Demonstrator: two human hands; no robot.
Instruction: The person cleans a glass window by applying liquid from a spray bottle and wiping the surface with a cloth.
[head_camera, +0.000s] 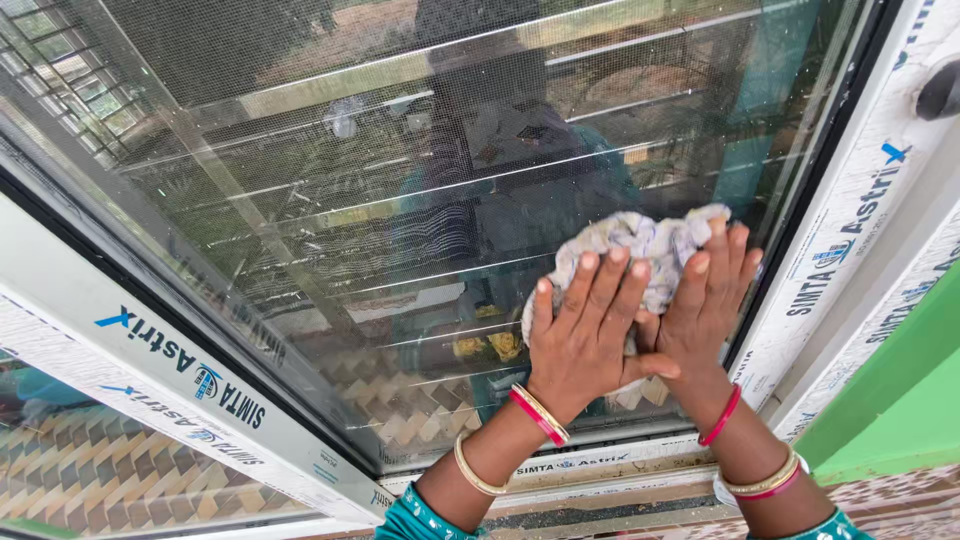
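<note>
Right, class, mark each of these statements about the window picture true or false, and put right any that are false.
1. Both hands press a crumpled cloth against the window pane. True.
2. The cloth is plain dark red. False: it is pale with a faint pattern.
3. The left hand lies beside the right hand, both with fingers spread flat. True.
4. Both wrists are bare. False: each wears bangles.
5. The window frame is white. True.
6. The cloth hangs from the frame, untouched. False: the hands cover it.

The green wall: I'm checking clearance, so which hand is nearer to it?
Right. The right hand presses the cloth nearest the green wall; the left hand lies farther.
</note>
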